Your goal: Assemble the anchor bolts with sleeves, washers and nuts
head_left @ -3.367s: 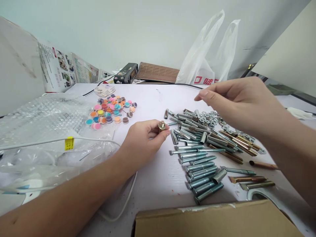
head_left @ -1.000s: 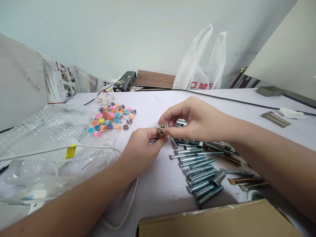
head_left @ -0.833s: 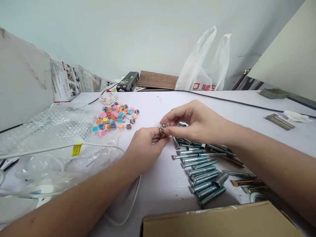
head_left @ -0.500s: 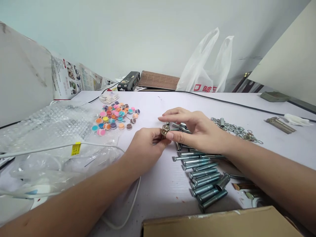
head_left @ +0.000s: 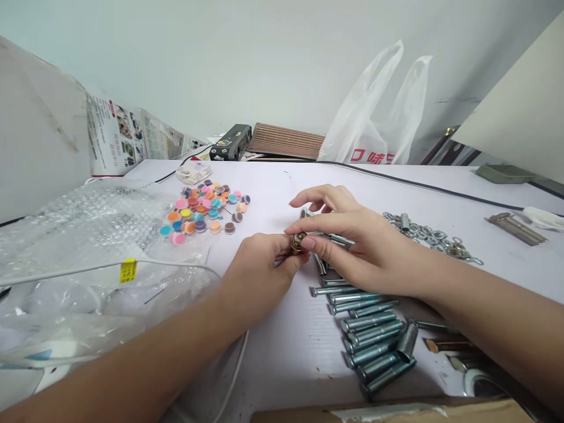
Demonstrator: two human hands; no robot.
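Between my two hands, near the middle of the view, is a small brassy metal piece (head_left: 296,242) with a round end. My left hand (head_left: 259,267) is closed around it from the left. The thumb and index finger of my right hand (head_left: 356,241) pinch the same piece from the right, its other fingers raised and bent. Silvery bolts (head_left: 372,320) lie in a row below my right hand, with a loose metal sleeve (head_left: 408,342) on their right. More metal parts are partly hidden under that hand. Washers (head_left: 429,235) are heaped beyond my right wrist.
Colourful round pieces (head_left: 200,216) lie left of centre beside bubble wrap (head_left: 101,214). A white cable (head_left: 167,264) crosses the plastic. The edge of a cardboard box (head_left: 304,415) is at the front. A white plastic bag (head_left: 370,111) stands at the back.
The fingers of my right hand have closed in on the brassy piece, which shows less. The view has shifted slightly, and less of the cardboard box shows.
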